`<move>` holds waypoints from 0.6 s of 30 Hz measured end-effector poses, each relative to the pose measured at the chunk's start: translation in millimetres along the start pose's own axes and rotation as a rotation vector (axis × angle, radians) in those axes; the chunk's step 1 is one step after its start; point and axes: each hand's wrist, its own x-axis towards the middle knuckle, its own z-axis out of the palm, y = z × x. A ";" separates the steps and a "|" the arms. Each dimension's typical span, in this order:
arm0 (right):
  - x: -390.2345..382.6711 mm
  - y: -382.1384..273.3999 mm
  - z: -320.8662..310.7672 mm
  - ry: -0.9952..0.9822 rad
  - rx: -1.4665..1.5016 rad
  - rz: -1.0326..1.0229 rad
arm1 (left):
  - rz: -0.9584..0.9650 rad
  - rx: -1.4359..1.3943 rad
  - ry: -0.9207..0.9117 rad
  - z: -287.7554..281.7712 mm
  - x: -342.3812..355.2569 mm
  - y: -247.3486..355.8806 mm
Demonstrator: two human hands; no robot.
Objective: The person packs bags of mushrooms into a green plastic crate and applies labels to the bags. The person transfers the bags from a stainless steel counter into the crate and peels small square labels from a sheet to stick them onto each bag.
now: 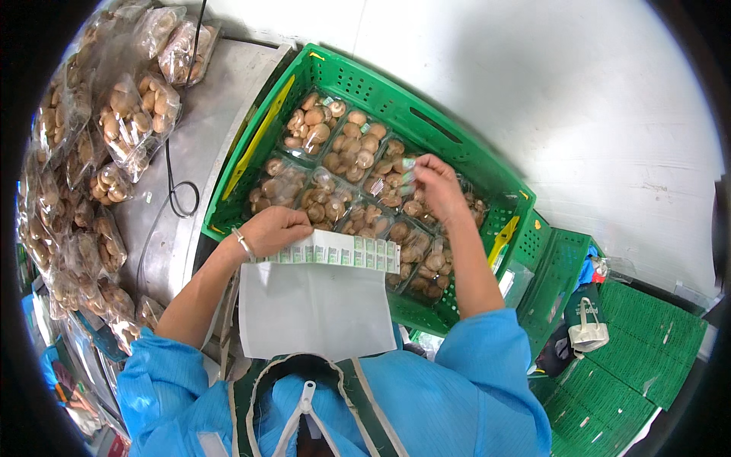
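Note:
A green plastic crate (426,107) in front of me holds clear packs of brown mushrooms (354,146), set side by side. My left hand (274,231), with a band at its wrist, pinches the upper left of a white sheet of stickers (316,308). Rows of small green-and-white stickers run along the sheet's top, and its lower part is bare. My right hand (442,186) is over the packs on the crate's right side, its fingers closed together. Small green-and-white stickers (409,163) show at its fingertips. Whether those fingers touch the pack below is unclear.
Many bagged mushrooms (126,122) are heaped on a metal table (221,99) at the left, where a black cable (173,194) lies. More green crates (647,335) stand at the right, beside a white-handled bag (588,331). A white wall (579,91) rises behind the crate.

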 end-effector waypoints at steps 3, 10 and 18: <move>39.5 -9.1 -35.7 0.055 -0.382 0.032 | 0.036 0.015 0.036 2.3 -9.0 4.9; 118.1 31.6 -64.7 0.019 -1.385 -0.109 | -0.074 -0.005 0.102 0.5 -36.1 15.1; 104.7 29.0 -64.8 0.085 -1.495 -0.186 | -0.059 -0.032 0.130 5.2 -36.4 9.1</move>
